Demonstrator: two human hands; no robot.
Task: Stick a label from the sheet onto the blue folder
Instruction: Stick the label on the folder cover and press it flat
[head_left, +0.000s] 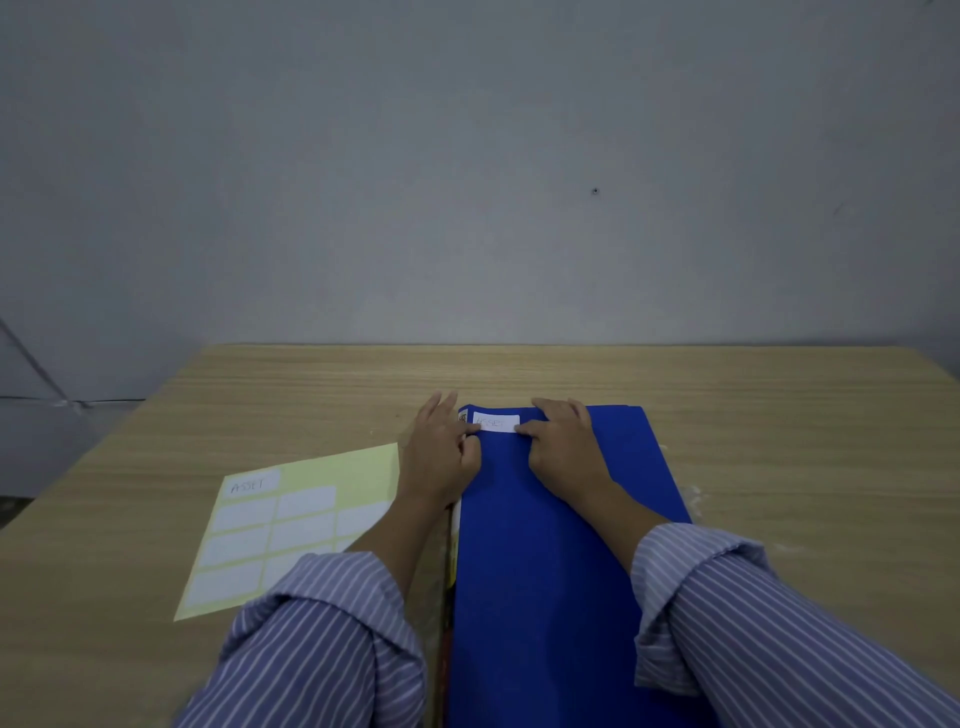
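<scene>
We saw the white label (496, 422) lying at the blue folder's (561, 545) far left corner, our left hand (440, 449) and right hand (563, 444) pressing its ends with flat fingers; the label sheet (291, 519) lay left of the folder on the tabletop (779, 415).

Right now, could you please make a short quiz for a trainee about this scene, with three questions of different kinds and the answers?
1. True or false: the white label lies at the near end of the blue folder.
2. Which of the hands touches the label's right end? A) left hand B) right hand
3. Fill in: the label sheet lies on the table to the ____ of the folder.

Key: 1. False, it lies at the far end. 2. B. 3. left.
</scene>
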